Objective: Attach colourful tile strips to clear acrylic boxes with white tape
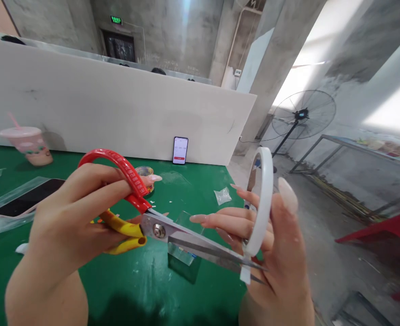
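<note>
Green desk at six o'clock, with a white partition behind it from nine to one. Beyond, concrete walls, a dark doorway and lit exit sign near eleven. Bright light and standing fan at two, metal-framed table at three, grey floor at four.

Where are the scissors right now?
Head view, lower middle: the scissors are in the left hand, blades slanting right and down to the lower end of the white hoop at the right hand.
</note>
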Available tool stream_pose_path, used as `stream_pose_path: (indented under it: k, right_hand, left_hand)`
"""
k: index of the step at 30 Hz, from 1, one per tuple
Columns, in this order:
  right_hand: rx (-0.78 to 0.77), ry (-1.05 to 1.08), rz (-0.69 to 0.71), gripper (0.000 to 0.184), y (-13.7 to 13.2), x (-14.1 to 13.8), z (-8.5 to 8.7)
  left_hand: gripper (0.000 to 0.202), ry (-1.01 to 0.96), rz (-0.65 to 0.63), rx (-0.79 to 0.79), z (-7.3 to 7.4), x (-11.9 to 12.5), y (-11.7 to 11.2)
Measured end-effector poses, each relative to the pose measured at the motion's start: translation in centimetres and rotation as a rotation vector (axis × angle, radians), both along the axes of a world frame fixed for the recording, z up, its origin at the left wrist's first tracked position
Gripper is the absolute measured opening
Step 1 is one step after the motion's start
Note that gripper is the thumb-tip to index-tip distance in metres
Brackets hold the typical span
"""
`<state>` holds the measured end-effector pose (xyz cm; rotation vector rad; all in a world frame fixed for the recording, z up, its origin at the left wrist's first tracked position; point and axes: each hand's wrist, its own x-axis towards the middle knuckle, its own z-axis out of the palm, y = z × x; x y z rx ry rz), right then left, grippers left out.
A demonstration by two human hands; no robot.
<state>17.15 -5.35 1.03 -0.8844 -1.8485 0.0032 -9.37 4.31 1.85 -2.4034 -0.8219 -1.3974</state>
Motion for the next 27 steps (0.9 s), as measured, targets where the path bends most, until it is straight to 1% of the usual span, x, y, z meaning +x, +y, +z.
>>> stream_pose_path:
  k: [3, 6, 9, 12, 16, 19, 23, 25, 27]
  right_hand:
    - [0.003, -0.001, 0.007, 0.097, 0.0, 0.0, -0.1]
    - [0.007, -0.006, 0.018, 0.094, 0.1, 0.1, -0.2]
    - [0.01, 0.0, 0.021, 0.093, 0.1, 0.1, -0.3]
    - [0.01, -0.008, 0.015, 0.096, 0.1, 0.1, -0.4]
    - [0.001, -0.028, 0.02, 0.1, 0.2, 0.3, -0.3]
    - [-0.015, -0.036, 0.018, 0.096, 0.4, 0.5, -0.3]
    - [-0.015, -0.064, -0.003, 0.091, 0.8, 0.5, 0.0]
    - [-0.021, -0.086, -0.014, 0.089, 1.0, 0.6, 0.2]
    - [-0.045, -0.093, -0.022, 0.085, 1.2, 0.8, 0.3]
  left_hand:
    - [0.082, 0.003, 0.026, 0.003, 0.0, 0.1, -0.1]
    - [0.084, 0.019, 0.003, 0.04, -0.1, 0.0, 0.0]
    - [0.082, 0.009, -0.008, 0.04, -0.1, -0.1, 0.1]
    - [0.082, 0.003, -0.003, 0.026, 0.0, 0.0, -0.1]
    - [0.079, 0.016, -0.027, 0.008, 0.3, 0.2, -0.3]
    - [0.061, 0.013, -0.027, 0.003, 0.4, 0.3, 0.1]
    - [0.023, 0.03, -0.01, 0.105, -0.2, 0.2, 1.1]
    - [0.015, 0.013, -0.013, 0.12, -0.5, -0.1, 1.5]
    - [0.015, -0.001, -0.04, 0.084, -0.6, -0.3, 1.6]
